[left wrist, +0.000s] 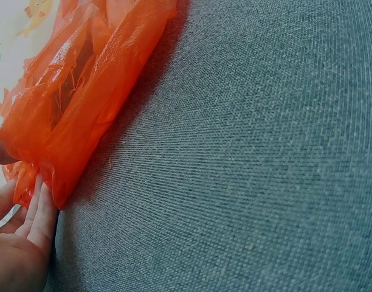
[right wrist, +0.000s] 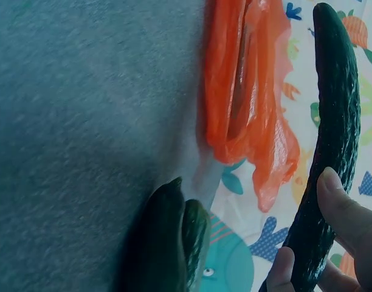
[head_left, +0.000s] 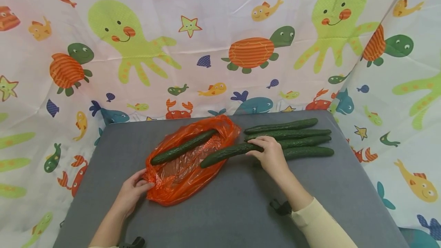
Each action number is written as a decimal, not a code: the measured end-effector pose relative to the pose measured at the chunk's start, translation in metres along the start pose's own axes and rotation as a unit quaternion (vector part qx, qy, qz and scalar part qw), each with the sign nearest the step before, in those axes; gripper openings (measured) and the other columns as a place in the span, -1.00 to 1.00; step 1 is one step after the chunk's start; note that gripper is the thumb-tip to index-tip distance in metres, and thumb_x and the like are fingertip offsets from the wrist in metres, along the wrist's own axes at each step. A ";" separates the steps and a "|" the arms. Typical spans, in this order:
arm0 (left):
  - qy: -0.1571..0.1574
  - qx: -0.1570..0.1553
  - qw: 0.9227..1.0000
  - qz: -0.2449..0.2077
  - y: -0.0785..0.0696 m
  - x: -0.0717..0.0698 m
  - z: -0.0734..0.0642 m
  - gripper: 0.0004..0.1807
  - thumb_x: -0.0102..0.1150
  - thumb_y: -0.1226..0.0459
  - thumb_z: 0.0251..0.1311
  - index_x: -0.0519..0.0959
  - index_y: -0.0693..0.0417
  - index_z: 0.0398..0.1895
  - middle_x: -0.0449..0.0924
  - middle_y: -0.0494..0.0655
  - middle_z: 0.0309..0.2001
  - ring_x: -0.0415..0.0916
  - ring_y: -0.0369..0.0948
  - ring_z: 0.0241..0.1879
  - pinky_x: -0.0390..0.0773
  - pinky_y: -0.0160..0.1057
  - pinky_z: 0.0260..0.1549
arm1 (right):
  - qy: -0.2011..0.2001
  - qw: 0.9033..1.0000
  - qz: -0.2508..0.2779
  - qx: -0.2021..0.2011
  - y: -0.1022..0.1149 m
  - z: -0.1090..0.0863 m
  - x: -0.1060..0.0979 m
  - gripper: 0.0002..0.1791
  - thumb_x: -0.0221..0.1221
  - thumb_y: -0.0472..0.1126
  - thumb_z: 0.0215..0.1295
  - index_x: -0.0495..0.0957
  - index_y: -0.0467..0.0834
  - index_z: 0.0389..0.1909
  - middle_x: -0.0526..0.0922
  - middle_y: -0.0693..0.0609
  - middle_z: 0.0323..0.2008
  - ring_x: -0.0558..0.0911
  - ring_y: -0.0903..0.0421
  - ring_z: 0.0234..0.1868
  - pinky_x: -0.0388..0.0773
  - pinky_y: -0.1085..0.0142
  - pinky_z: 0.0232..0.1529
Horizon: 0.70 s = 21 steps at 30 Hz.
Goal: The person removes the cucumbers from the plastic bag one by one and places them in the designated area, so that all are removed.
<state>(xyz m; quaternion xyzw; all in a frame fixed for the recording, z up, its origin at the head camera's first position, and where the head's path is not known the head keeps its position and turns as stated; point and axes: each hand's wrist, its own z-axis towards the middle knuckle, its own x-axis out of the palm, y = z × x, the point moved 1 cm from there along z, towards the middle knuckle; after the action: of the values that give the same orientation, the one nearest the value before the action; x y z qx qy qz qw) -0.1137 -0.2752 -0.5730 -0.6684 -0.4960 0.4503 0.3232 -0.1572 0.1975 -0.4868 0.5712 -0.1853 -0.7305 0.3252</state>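
My right hand (head_left: 273, 158) grips a long dark green cucumber (head_left: 220, 155) near one end. Its free end overlaps the near right rim of an orange plastic bag (head_left: 175, 196) in the head view; the right wrist view shows this cucumber (right wrist: 338, 91) raised above the table, between thumb and fingers. Another cucumber (head_left: 184, 148) lies inside the spread-open bag. At the bag's near left edge, my left hand (head_left: 132, 190) pinches the crumpled plastic (left wrist: 28, 176) between thumb and fingers.
Several more cucumbers (head_left: 310, 152) lie side by side at the right of the grey table (head_left: 234, 217), partly behind my right hand. A curtain (head_left: 206, 18) printed with sea animals hangs behind and along both sides of the table.
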 end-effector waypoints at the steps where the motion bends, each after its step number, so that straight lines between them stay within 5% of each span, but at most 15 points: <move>1: 0.000 0.000 1.000 0.001 0.000 0.000 0.000 -0.11 0.39 0.17 0.24 0.15 0.08 0.56 0.55 -0.01 -0.09 0.53 -0.29 -0.16 0.52 -0.39 -0.13 | 0.001 1.000 0.000 0.003 -0.002 -0.001 -0.001 -0.58 0.52 -0.18 0.02 0.76 -0.10 -0.03 0.70 -0.10 -0.03 0.58 -0.15 0.10 0.52 -0.10 0.11; 21: -0.002 -0.008 1.000 -0.003 -0.002 0.001 -0.001 -0.09 0.40 0.16 0.24 0.13 0.05 0.58 0.54 -0.05 -0.09 0.52 -0.30 -0.15 0.52 -0.40 -0.12 | 0.010 0.998 -0.044 0.050 -0.044 -0.030 -0.018 -0.56 0.52 -0.15 0.01 0.76 -0.08 -0.01 0.69 -0.17 0.02 0.58 -0.22 0.13 0.50 -0.17 0.11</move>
<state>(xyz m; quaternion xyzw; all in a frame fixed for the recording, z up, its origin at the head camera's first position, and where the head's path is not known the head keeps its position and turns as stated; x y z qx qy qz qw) -0.1138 -0.2735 -0.5712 -0.6683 -0.5024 0.4467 0.3185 -0.1375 0.2446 -0.5104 0.6013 -0.1933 -0.7282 0.2660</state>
